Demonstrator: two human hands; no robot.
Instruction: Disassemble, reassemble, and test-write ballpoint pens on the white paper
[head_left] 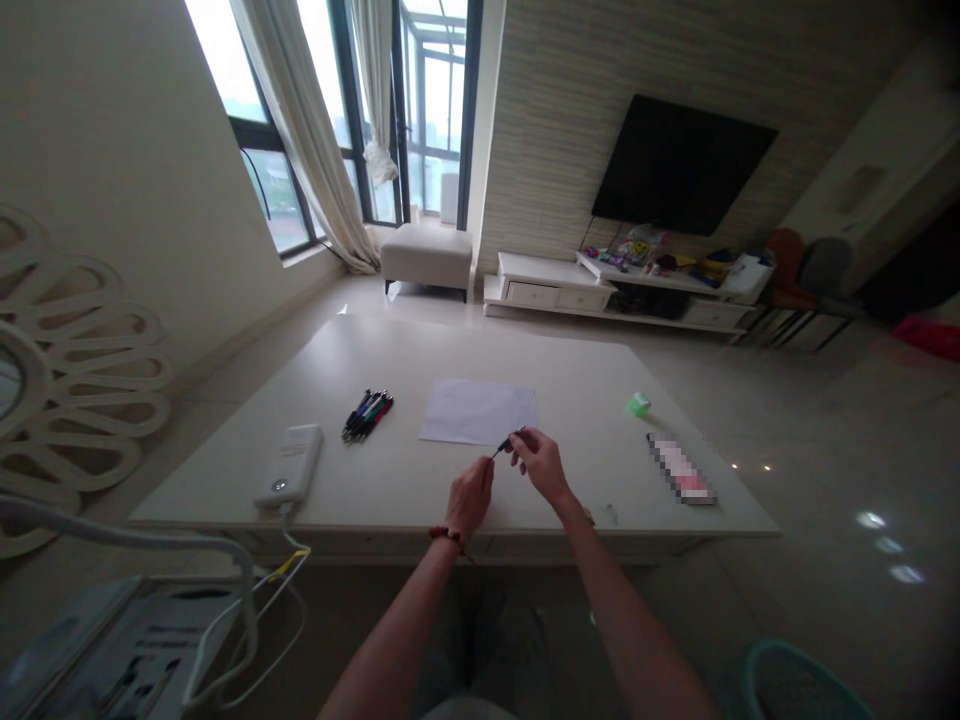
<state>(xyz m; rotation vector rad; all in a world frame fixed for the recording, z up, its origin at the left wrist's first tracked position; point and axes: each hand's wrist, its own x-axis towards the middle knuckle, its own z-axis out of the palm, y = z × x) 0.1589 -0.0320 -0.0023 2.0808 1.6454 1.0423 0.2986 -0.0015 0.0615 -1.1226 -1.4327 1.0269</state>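
Observation:
My left hand (471, 495), with a beaded bracelet at the wrist, is closed with its fingertips at the thin end of a dark pen (503, 446). The pen's other, thicker end is pinched between the thumb and fingers of my right hand (543, 466). Both hands are above the near half of the white table (397, 495), just in front of a white sheet of paper (472, 410). Whether the thin end is a bare refill or the pen's tip is too small to tell. Left of the paper lies a bunch of several pens (367, 415).
A white power bank (296, 462) with a cable lies on the table's left side. To the right are a small green object (639, 404) and a blurred-out pink item (681, 468). A teal basket (799, 680) stands on the floor at lower right.

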